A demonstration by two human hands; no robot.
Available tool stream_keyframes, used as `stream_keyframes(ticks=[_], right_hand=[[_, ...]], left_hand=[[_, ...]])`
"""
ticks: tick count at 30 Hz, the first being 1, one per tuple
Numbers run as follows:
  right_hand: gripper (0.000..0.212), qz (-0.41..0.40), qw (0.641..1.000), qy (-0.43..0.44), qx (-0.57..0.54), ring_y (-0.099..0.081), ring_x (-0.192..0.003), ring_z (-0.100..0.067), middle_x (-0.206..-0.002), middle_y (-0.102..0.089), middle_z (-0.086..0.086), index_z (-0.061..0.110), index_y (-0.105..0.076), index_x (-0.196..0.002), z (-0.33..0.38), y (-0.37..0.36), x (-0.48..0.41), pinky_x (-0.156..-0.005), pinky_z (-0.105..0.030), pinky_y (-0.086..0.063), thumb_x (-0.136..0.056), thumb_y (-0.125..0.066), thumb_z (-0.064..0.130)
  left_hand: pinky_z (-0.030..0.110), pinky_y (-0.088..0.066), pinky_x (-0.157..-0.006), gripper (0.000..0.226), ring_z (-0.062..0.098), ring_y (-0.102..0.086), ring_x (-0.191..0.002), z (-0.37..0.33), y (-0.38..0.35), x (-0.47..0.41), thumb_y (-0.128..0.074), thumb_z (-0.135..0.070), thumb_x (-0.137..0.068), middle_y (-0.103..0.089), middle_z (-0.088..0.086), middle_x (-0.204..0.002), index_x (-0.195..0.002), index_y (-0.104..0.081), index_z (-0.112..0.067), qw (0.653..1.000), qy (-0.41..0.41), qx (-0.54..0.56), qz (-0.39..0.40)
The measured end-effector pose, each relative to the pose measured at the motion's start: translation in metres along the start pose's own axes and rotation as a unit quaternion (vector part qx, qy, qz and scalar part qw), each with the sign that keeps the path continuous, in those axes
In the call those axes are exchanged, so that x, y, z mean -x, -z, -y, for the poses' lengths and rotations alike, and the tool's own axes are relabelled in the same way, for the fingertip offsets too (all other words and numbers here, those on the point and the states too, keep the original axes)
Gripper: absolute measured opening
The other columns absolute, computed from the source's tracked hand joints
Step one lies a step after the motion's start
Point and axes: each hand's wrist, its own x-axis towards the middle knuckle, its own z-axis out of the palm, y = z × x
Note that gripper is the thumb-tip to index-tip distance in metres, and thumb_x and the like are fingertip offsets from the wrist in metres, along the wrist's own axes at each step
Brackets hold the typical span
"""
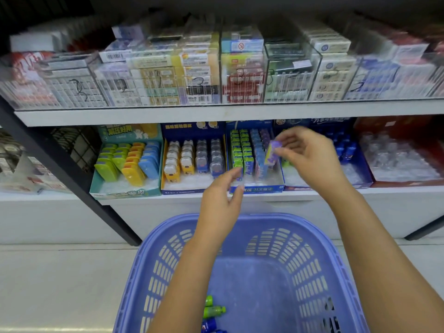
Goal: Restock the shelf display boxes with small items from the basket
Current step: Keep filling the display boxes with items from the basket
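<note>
My right hand (306, 155) pinches a small purple packet (272, 152) above the blue display box (258, 187) that holds rows of green, blue and purple packets. My left hand (222, 195) reaches toward the front edge of that same box, its fingers relaxed and holding nothing that I can make out; the fingertips are blurred. Below my arms sits the purple plastic basket (312, 248), with a few small green and blue bottle-shaped items (213, 311) lying on its floor near my left forearm.
Left of that box stand a teal display box (125, 191) of coloured cases and a blue box (182, 188) of bear-shaped items. A blue box (350, 152) and a red box (403, 150) stand to the right. The shelf above holds clear bins (240, 75) of stacked packs.
</note>
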Motion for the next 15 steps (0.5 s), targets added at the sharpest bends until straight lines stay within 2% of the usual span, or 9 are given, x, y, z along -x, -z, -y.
stream_keyframes(ticks=[2,5,8,11,15], right_hand=[[0.018,-0.053,0.998,-0.013,0.021,-0.062,-0.076,-0.011,-0.087,-0.067,0.002,0.021,-0.063,-0.092,-0.012,0.003,-0.006,-0.073,-0.009,-0.049,-0.08,-0.07,0.009],[0.017,-0.042,0.998,-0.013,0.048,-0.059,-0.072,-0.006,-0.083,-0.065,0.003,0.014,-0.067,-0.095,-0.027,-0.006,-0.008,-0.069,0.001,-0.043,-0.081,-0.068,0.005],[0.019,-0.006,0.996,-0.005,0.084,-0.057,-0.073,-0.008,-0.084,-0.065,0.0,0.008,-0.069,-0.099,-0.037,-0.015,-0.007,-0.069,0.003,-0.04,-0.082,-0.066,0.001],[0.018,-0.005,0.994,0.01,0.106,-0.059,-0.077,-0.01,-0.084,-0.063,0.004,0.007,-0.069,-0.1,-0.04,-0.016,-0.01,-0.073,-0.004,-0.042,-0.082,-0.067,0.003],[0.016,0.048,0.993,0.011,0.11,-0.059,-0.076,-0.009,-0.083,-0.064,0.002,0.009,-0.068,-0.097,-0.042,-0.016,-0.014,-0.069,0.0,-0.042,-0.082,-0.068,0.004]], left_hand=[[0.014,-0.028,-0.106,0.044,0.008,-0.041,-0.129,0.006,-0.004,0.0,-0.05,-0.016,-0.096,-0.046,-0.006,-0.142,-0.14,-0.044,-0.019,0.994,-0.032,-0.104,0.023],[0.006,-0.014,-0.104,0.047,0.011,-0.033,-0.137,0.013,-0.011,0.003,-0.047,-0.013,-0.096,-0.04,-0.003,-0.148,-0.142,-0.041,-0.016,0.982,-0.045,-0.168,0.071],[0.003,-0.01,-0.103,0.047,0.014,-0.034,-0.136,0.018,-0.018,0.006,-0.048,-0.009,-0.094,-0.04,0.001,-0.146,-0.141,-0.044,-0.012,0.976,-0.06,-0.191,0.085],[0.006,-0.013,-0.104,0.047,0.013,-0.034,-0.135,0.02,-0.02,0.004,-0.049,-0.011,-0.093,-0.041,-0.001,-0.146,-0.14,-0.044,-0.013,0.976,-0.058,-0.197,0.079],[0.008,-0.017,-0.104,0.047,0.013,-0.037,-0.133,0.021,-0.019,0.002,-0.05,-0.01,-0.092,-0.044,-0.001,-0.144,-0.139,-0.047,-0.014,0.975,-0.055,-0.2,0.077]])
